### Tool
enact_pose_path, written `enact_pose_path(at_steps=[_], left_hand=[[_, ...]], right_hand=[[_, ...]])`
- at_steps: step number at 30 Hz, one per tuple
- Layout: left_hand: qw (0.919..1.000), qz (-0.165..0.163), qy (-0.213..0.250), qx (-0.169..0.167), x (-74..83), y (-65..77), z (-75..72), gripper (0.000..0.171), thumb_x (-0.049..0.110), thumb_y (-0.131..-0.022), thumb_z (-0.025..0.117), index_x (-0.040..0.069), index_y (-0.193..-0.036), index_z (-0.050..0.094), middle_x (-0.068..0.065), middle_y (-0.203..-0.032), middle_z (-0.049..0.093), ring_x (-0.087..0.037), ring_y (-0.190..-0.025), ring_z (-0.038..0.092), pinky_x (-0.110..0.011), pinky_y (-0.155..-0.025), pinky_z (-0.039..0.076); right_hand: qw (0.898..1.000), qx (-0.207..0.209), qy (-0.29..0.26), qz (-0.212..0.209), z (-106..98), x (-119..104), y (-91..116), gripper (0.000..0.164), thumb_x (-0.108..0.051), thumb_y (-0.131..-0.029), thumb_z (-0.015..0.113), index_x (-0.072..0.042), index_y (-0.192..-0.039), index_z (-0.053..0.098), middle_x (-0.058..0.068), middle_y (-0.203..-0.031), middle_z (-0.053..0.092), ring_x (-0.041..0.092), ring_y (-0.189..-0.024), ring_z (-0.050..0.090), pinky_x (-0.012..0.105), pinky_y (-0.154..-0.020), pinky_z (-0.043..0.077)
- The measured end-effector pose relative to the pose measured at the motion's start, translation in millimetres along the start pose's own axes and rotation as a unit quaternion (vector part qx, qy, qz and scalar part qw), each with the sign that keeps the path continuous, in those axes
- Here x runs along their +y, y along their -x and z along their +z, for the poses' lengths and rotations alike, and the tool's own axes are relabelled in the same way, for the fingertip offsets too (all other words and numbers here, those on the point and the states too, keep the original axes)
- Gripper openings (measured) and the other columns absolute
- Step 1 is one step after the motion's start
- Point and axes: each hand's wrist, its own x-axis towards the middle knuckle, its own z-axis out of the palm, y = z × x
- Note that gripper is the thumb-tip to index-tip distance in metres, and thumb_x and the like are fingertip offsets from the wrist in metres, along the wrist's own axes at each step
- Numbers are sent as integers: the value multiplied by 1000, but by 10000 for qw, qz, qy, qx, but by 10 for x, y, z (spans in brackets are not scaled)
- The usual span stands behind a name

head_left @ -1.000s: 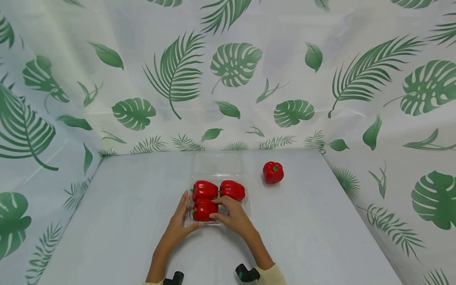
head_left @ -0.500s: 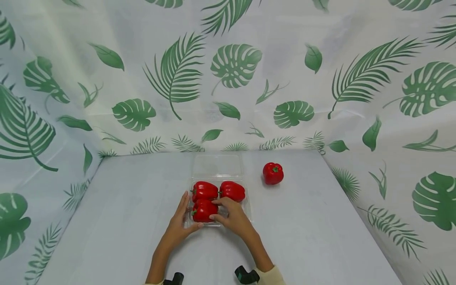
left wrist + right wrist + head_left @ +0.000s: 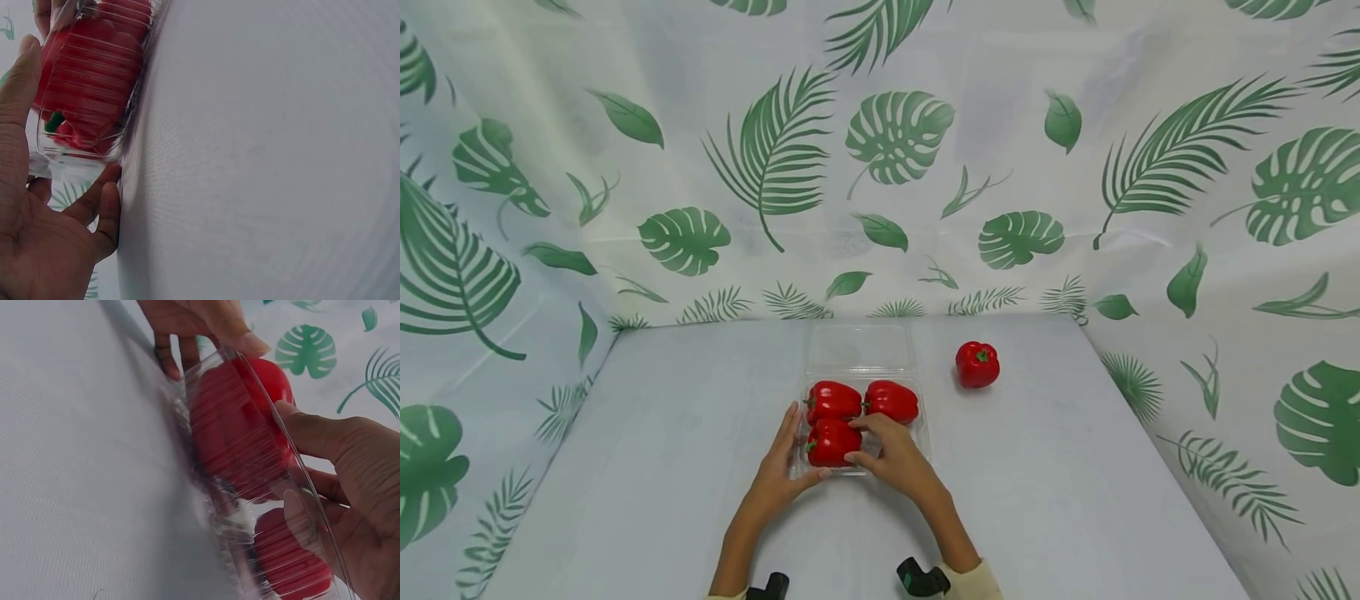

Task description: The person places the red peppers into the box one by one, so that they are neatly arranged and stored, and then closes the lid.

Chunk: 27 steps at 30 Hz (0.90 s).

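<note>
An open clear plastic clamshell container (image 3: 919,450) sits on the table with three red bell peppers in it. Two lie side by side in its back row, the back-left bell pepper (image 3: 834,402) and the back-right bell pepper (image 3: 891,402). My right hand (image 3: 898,458) grips the front-left bell pepper (image 3: 829,443) by its right end, thumb on the near side and fingers over the far side. My left hand (image 3: 777,473) holds the container's near-left corner, thumb at the front rim and fingers along the left side. A green stem (image 3: 55,121) shows through the ribbed wall in the left wrist view.
Another red bell pepper (image 3: 977,365) stands on the white table (image 3: 1037,483), right of the container and further back. The container's transparent lid (image 3: 859,346) lies folded back behind it. Leaf-print cloth (image 3: 895,183) hangs along the back and both sides.
</note>
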Motion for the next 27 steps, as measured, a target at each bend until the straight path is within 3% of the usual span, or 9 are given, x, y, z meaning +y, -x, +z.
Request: enact_pose_path(at_steps=[7,13,20,27], left_hand=[[10000,-8,-15,72,1,4,2,101,35,-78,81,15,-157,20,-7,-165,16,-38,-145,31,-54,-108,39],[9998,-187,94,58,13,2,10,103,34,-77,82,19,-157,20,-2,-165,14,-35,-145,32,-50,-110,38],[9995,-296,114,-23,37,-15,11,105,36,-77,82,22,-158,17,1,-165,13,-33,-146,31,-48,-110,37],[9993,-344,126,-33,28,-11,11,105,37,-77,82,22,-158,17,2,-165,12,-33,-146,32,-48,-111,37]], right_hand=[[9996,132,-176,168,-97,8,24,44,-19,-82,79,-7,-121,63,11,-116,67,29,-102,65,34,-72,62],[9930,1128,-48,357,-244,36,20,38,-13,-80,81,-9,-114,66,7,-110,70,24,-98,67,37,-73,62],[9588,2629,540,936,-439,173,39,34,-17,-85,77,-5,-115,66,10,-111,68,27,-103,66,43,-72,62],[9238,3401,848,1541,-618,360,84,54,-18,-81,80,-5,-128,57,16,-126,54,31,-116,56,48,-77,61]])
